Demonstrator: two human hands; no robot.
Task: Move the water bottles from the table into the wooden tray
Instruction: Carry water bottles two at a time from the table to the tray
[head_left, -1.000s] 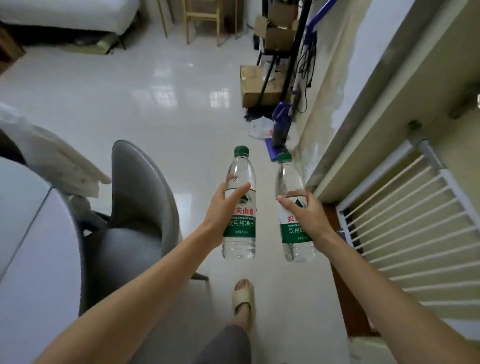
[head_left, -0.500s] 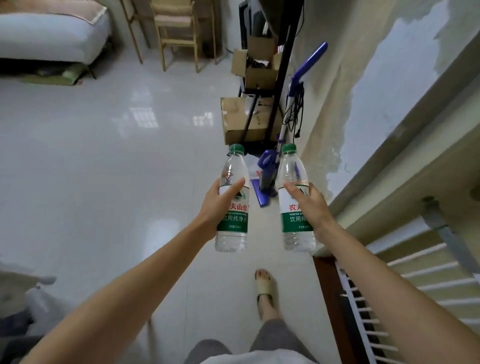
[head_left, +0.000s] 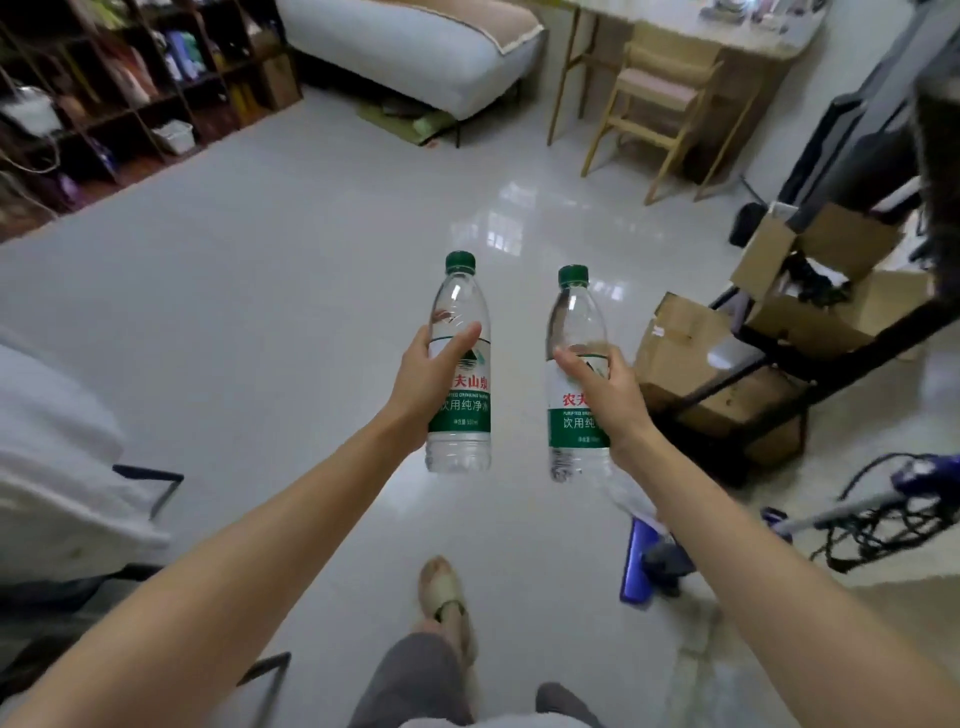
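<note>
Two clear water bottles with green caps and green-and-white labels are carried upright in front of me, above the floor. My left hand (head_left: 431, 384) grips the left bottle (head_left: 462, 415) around its label. My right hand (head_left: 605, 395) grips the right bottle (head_left: 571, 415) the same way, its fingers wrapped around the far side. The bottles are side by side and apart. No wooden tray or table with bottles is in view.
Glossy white floor (head_left: 311, 270) stretches ahead. Cardboard boxes (head_left: 691, 353) and a black rack stand at the right, a blue vacuum with cables (head_left: 883, 499) lower right. A wooden chair (head_left: 660, 114), a sofa (head_left: 415, 47) and shelves (head_left: 104, 93) lie farther off. White fabric (head_left: 52, 457) is at the left.
The view has swung left while I walk: the wall and white railing left the frame, shelves and sofa came in. Both hands keep holding the bottles upright.
</note>
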